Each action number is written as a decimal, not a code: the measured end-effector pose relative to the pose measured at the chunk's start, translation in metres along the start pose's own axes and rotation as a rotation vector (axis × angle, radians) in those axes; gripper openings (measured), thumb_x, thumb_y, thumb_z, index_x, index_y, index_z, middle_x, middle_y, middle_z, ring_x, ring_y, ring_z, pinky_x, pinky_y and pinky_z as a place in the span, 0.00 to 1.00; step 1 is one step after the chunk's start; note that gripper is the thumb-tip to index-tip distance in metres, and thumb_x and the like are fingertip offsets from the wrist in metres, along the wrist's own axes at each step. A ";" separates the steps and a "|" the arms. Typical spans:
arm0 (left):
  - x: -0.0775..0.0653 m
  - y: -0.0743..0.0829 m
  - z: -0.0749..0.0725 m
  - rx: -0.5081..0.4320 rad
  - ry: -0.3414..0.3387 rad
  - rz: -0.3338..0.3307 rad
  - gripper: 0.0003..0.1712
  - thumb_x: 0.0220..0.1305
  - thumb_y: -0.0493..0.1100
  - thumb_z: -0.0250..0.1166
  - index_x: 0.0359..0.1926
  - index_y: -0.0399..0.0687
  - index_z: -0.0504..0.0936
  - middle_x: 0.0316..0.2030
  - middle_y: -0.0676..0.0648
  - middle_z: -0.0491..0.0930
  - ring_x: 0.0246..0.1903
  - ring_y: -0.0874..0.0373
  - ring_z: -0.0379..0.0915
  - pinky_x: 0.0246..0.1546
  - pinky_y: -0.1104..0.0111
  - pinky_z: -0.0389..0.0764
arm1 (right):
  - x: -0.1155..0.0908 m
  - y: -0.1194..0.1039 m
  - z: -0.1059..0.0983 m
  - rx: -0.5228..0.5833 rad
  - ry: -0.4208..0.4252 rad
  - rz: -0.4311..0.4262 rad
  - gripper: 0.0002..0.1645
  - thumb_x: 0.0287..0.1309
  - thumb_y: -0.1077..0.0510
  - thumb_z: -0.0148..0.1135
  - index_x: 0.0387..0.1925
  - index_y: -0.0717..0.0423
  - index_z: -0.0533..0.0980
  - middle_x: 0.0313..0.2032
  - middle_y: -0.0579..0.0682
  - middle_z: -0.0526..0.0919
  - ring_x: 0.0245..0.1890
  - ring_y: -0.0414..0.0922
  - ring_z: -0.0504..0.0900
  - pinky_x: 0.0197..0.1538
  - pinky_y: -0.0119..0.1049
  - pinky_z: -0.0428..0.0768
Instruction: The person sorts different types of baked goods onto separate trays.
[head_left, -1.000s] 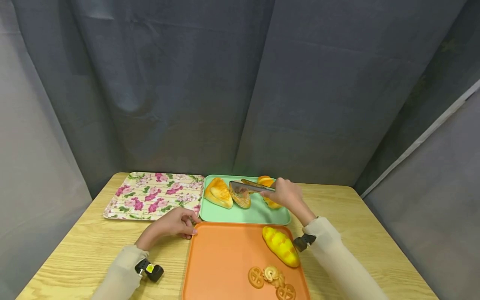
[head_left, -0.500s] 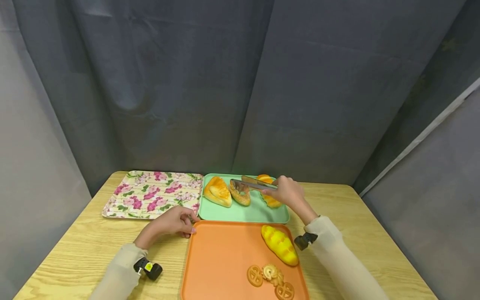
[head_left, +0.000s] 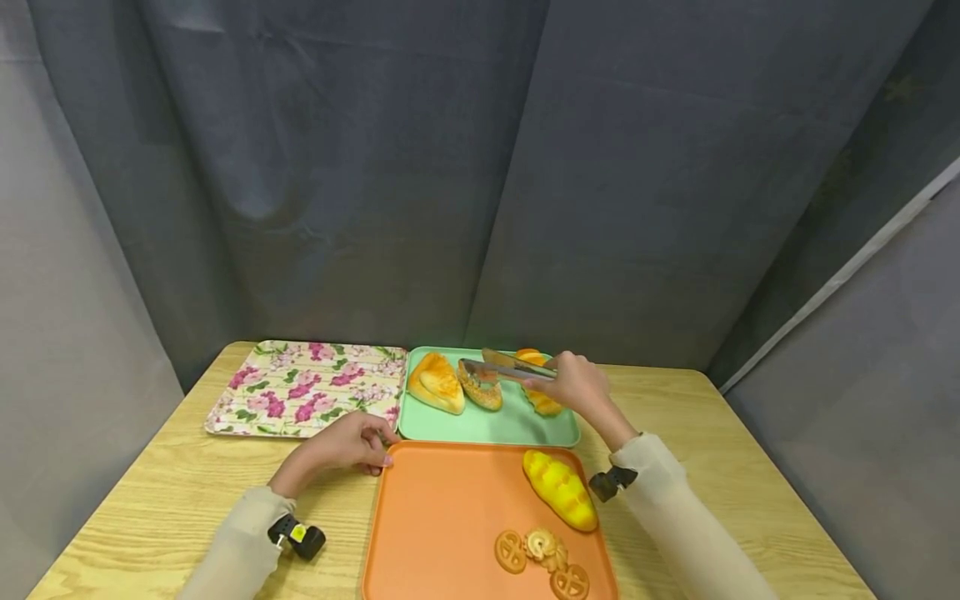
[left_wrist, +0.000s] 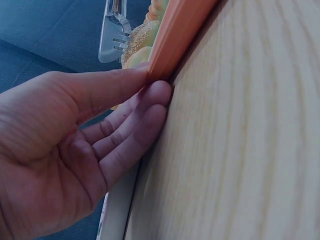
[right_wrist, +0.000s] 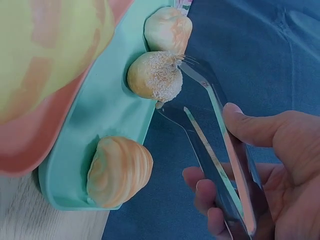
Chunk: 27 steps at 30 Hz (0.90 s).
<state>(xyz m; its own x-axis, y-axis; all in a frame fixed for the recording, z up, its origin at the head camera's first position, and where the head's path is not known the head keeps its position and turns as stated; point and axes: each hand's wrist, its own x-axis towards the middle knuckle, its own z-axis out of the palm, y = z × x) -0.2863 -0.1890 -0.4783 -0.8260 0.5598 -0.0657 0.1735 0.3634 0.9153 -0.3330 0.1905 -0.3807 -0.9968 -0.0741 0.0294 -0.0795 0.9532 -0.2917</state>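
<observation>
My right hand (head_left: 577, 385) grips metal tongs (right_wrist: 240, 175) with clawed ends, held above the far side of the mint green tray (head_left: 487, 429). Their arms are spread, and the tips lie on either side of a round sesame bread (right_wrist: 155, 77) on that tray. To its left sits a golden folded pastry (head_left: 437, 383); to its right, a ridged bread roll (right_wrist: 120, 170) is partly behind the right hand in the head view. With thumb and fingers, my left hand (head_left: 348, 442) pinches the far left corner of the orange tray (head_left: 435, 517).
On the orange tray lie a long yellow bread (head_left: 561, 492) at the right and several small cookies (head_left: 510, 552) nearer me. A flower-patterned tray (head_left: 300, 392) stands left of the green one. Grey curtains (head_left: 375, 167) hang close behind the wooden table (head_left: 712, 467).
The tongs' arms have spread a little wider around the sesame bread. My left hand stays at the orange tray's corner, and the breads lie where they were.
</observation>
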 end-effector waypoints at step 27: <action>0.003 -0.004 0.000 0.026 -0.001 -0.019 0.16 0.63 0.33 0.71 0.51 0.32 0.84 0.28 0.40 0.88 0.27 0.52 0.86 0.30 0.63 0.88 | -0.016 0.046 -0.035 0.086 0.004 -0.295 0.34 0.61 0.41 0.71 0.56 0.64 0.82 0.48 0.62 0.89 0.30 0.45 0.85 0.29 0.37 0.77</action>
<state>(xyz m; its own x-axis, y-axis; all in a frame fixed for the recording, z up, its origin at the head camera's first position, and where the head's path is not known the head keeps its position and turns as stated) -0.2895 -0.1891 -0.4826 -0.8286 0.5537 -0.0833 0.1716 0.3928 0.9035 -0.3210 0.2457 -0.3613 -0.9305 -0.3429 0.1288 -0.3662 0.8622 -0.3500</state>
